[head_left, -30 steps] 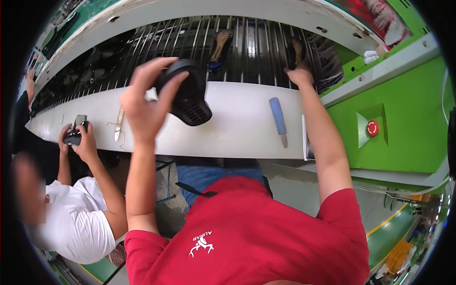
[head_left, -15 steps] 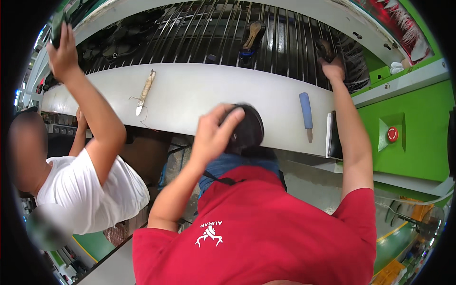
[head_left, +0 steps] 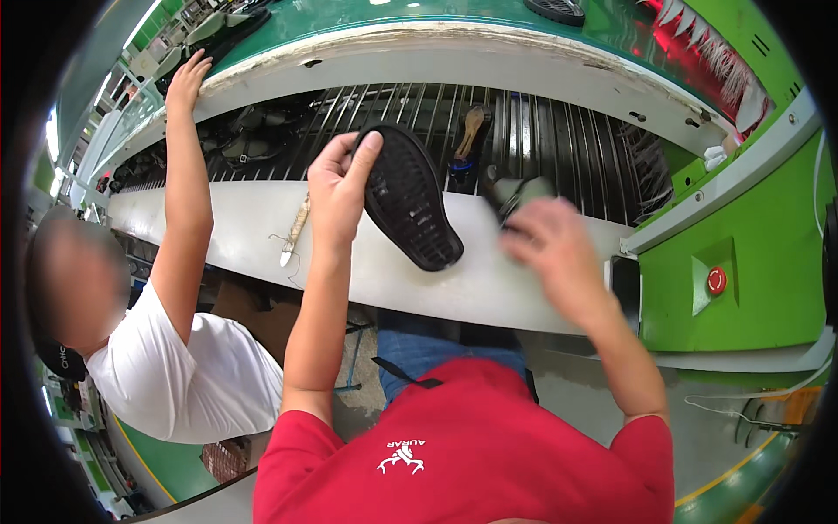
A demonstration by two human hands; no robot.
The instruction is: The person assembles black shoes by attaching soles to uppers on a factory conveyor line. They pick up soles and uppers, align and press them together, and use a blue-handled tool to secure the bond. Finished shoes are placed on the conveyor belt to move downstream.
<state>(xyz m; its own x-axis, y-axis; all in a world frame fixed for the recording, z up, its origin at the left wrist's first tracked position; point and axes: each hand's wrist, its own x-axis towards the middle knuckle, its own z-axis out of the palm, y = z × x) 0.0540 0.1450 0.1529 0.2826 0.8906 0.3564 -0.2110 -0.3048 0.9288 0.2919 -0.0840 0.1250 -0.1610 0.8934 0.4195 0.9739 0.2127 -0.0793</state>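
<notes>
My left hand (head_left: 336, 188) grips a black shoe sole (head_left: 406, 201) by its upper left edge. Its ridged face is turned up, and it hangs tilted over the white ledge. To the right, my right hand (head_left: 559, 253) is smeared by motion, its fingers closed at the near end of a dark olive shoe (head_left: 515, 192). Blur hides this shoe's details. Both pieces are held apart, above the border between ledge and rollers.
Metal rollers (head_left: 559, 131) run behind the white ledge (head_left: 236, 210), with another shoe (head_left: 471, 140) on them. A wrapped, white-tipped tool (head_left: 295, 231) lies on the ledge. A co-worker (head_left: 192, 367) reaches forward at left. A red button (head_left: 717, 280) sits on the green panel at right.
My left hand has raised the sole from near my lap to above the ledge. My right hand has brought the shoe leftward and nearer from the right rollers. The co-worker's arm has shifted.
</notes>
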